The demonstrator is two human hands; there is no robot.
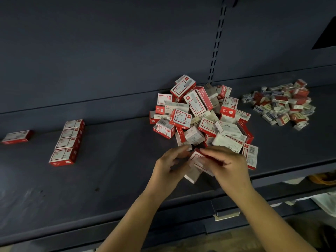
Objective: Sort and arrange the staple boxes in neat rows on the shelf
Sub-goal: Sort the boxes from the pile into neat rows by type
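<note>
2 hands together: left hand (170,165) and right hand (224,163) pinch staple boxes (195,161) before pile (200,113). Square edges first, then carry left to row (66,142).

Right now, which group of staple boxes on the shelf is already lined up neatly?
The row of four boxes at the left, set end to end. The big pile and the smaller far-right pile are jumbled.
</note>
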